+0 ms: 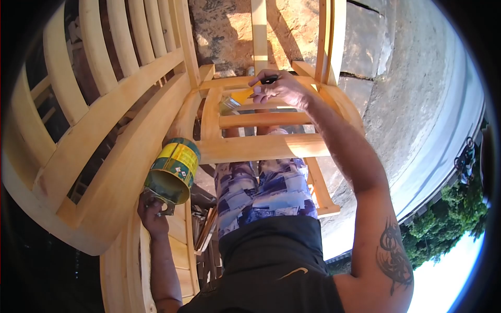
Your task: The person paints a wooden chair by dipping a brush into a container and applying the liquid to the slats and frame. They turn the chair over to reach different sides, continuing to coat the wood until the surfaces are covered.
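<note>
Right grip (282,89): pinching the paintbrush (241,96) by its handle, above the slatted frame (266,148).
Paintbrush: yellow and black at the handle, angled with bristles toward the left side of the slatted frame; contact with wood not determinable.
Left grip (153,211): closed on the paint can (175,166) at its rim, beside a flat metal piece (167,207).
Paint can: green and yellow, open, tilted with mouth toward the wearer; located left of the slatted frame, in front of the slatted panel (112,112). Amount of contents not determinable.
Slatted frame: of pale wood, with parallel crosspieces; located in front of the patterned shorts (261,193).
Slatted panel: of the same pale wood, with curved slats; located to the left.
Clothing: patterned shorts and a dark shirt (261,271) with a small logo.
Right upper arm: tattooed.
Ground (407,94): grey paving at right, partly sunlit.
Far right: green foliage (449,214).
</note>
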{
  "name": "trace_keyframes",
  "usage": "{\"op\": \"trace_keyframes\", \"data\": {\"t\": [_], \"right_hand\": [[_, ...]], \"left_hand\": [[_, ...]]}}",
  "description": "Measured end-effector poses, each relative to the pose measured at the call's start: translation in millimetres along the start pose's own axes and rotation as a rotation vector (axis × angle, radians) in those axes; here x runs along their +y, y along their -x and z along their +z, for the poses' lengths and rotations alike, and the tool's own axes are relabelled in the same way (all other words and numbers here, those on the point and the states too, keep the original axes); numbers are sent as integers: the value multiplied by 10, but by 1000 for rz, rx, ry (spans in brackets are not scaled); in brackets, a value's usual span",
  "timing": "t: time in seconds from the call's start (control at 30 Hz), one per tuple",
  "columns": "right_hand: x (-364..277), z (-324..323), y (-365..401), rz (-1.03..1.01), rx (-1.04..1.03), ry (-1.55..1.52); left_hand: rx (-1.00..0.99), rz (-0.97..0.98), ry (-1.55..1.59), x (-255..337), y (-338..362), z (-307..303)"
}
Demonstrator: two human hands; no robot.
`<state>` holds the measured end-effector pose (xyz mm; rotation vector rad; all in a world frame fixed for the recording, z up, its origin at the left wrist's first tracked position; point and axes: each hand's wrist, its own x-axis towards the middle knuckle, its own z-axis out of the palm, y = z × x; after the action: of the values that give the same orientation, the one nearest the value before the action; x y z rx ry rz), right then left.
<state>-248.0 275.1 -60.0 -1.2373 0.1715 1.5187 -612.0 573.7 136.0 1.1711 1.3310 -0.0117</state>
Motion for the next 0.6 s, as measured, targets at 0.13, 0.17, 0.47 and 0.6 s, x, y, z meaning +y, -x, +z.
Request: {"op": "trace_keyframes", "data": {"t": [0.13, 0.17, 0.47, 0.6], "right_hand": [[-34, -247, 91, 39, -41, 4], [17, -221, 58, 45, -78, -11], [-131, -198, -16, 112, -91, 252], [13, 18, -131, 98, -113, 156]], "left_hand": [[31, 5, 13, 24, 2, 83], [21, 6, 12, 23, -3, 75], [17, 4, -37, 24, -15, 52], [19, 8, -32, 24, -20, 70]]}}
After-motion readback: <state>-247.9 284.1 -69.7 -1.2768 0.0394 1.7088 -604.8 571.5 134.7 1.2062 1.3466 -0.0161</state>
